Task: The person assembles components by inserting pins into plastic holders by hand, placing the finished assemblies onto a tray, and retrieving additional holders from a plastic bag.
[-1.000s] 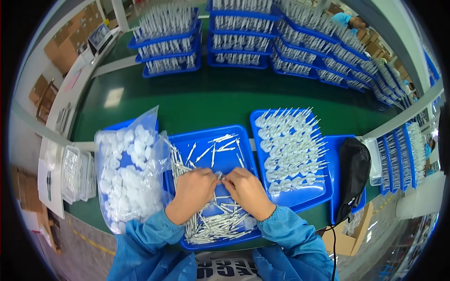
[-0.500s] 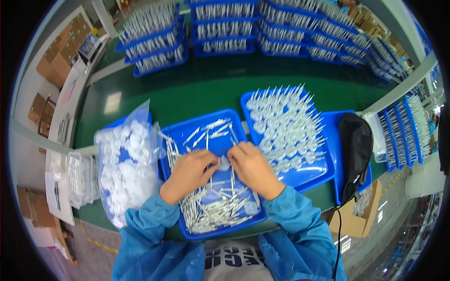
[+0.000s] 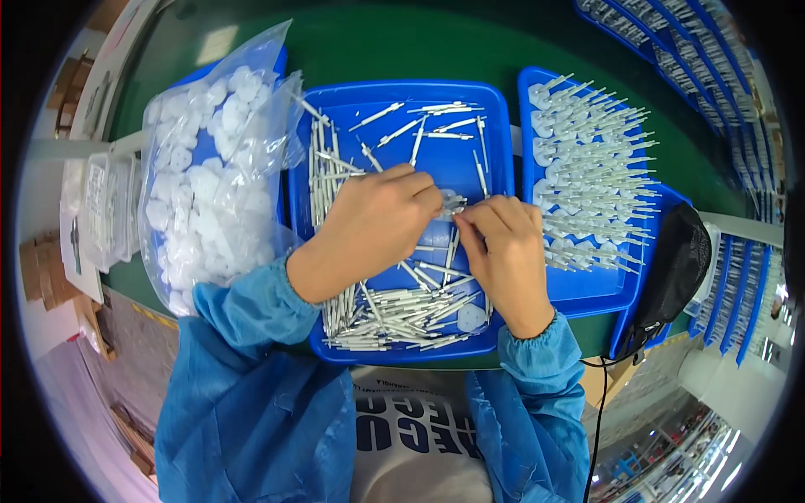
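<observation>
Over the middle blue tray (image 3: 404, 90), my left hand (image 3: 377, 220) and my right hand (image 3: 510, 251) meet with closed fingers. Pinched between their fingertips is a small translucent plastic disc (image 3: 451, 204); my fingers hide part of it. Beneath and around them, thin white rods (image 3: 394, 317) lie in a heap at the tray's near side, with several more scattered at its far side. One loose translucent disc (image 3: 471, 318) rests in the near right corner.
Left of the tray, a clear plastic bag (image 3: 205, 193) holds many white discs. To the right, a blue tray (image 3: 587, 299) carries rows of discs with rods standing in them. Beyond it lie a black pouch (image 3: 676, 260) and cord. Stacked filled trays (image 3: 683, 50) stand far right.
The view has tilted down and shifted, so most stacked trays at the back have left the picture. Both hands stay together at the disc, turned slightly from before.
</observation>
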`<state>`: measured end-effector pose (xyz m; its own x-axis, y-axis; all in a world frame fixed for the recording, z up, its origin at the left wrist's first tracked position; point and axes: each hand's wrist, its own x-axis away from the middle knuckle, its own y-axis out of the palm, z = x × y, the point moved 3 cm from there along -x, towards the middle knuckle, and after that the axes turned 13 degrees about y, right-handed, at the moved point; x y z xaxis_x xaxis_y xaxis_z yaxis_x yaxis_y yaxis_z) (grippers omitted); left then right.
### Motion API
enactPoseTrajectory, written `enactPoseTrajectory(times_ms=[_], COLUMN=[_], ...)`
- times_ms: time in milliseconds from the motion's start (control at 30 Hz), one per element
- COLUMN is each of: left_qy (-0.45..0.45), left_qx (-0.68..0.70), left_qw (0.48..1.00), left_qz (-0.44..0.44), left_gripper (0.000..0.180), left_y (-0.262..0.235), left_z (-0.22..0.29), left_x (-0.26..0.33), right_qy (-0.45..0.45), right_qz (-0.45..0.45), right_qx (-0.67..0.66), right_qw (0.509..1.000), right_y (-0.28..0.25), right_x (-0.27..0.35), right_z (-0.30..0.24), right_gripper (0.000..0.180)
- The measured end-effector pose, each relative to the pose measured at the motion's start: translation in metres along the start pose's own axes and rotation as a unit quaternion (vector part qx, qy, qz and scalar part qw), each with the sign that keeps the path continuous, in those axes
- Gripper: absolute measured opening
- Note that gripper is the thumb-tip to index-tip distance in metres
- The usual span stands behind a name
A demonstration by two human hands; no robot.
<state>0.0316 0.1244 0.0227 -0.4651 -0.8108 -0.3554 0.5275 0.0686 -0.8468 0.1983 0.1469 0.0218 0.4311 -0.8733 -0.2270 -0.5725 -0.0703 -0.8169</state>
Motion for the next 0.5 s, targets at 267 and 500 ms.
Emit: enactPoseTrajectory(times_ms=[267, 500], left_qy=[-0.100, -0.088], left_qx=[0.048, 0.027], left_qw=[0.993, 0.995], left_qz=[0.050, 0.044], left_gripper=[0.005, 0.005], left_y=[-0.001, -0.003], left_z=[-0.004, 0.006], left_x=[-0.003, -0.006], right_qy=[0.025, 0.037], right_qz=[-0.037, 0.008], right_qx=[-0.050, 0.023], right_qw=[0.998, 0.999], right_y=[-0.010, -0.004], right_x=[-0.012, 0.002], right_z=[0.004, -0.002], right_gripper=[0.014, 0.009])
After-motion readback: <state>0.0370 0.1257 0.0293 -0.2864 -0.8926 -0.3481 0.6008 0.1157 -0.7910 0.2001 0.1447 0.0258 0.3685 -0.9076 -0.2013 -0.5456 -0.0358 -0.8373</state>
